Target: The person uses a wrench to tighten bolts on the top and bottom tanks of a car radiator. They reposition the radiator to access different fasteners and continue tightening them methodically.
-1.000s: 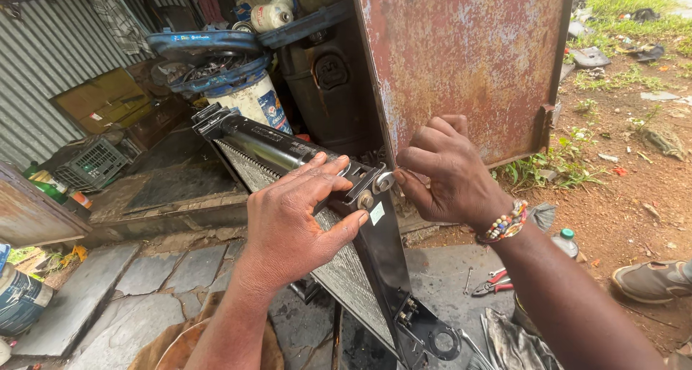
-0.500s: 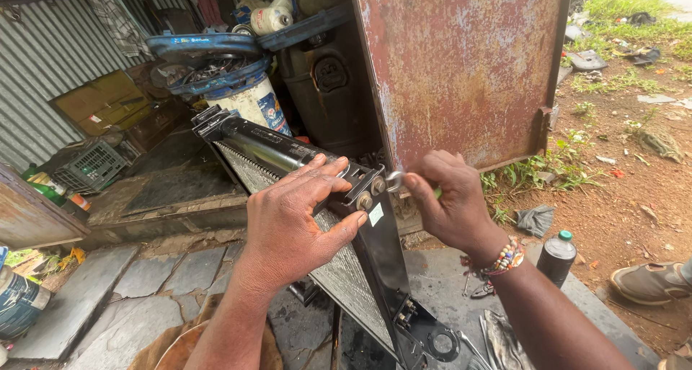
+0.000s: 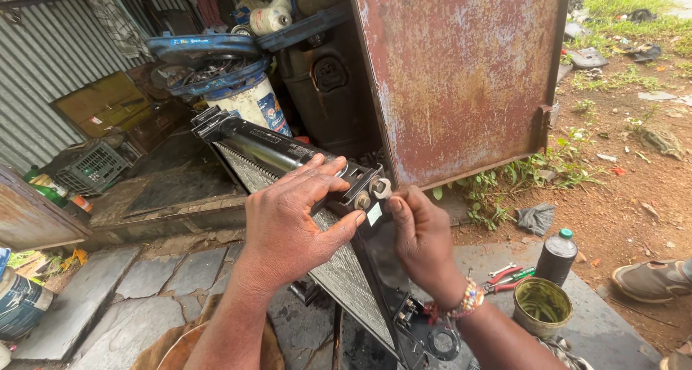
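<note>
You stood over grey stone slabs beside a corrugated metal wall, with a rusty metal panel ahead. The radiator, black-framed with a fine silver mesh, leaned upright between your arms. Your left hand lay clasped over its top tank; your right hand pinched a small round fitting at the tank's end. A dark bottle, a green tin and pliers sat at the slab's right edge.
</note>
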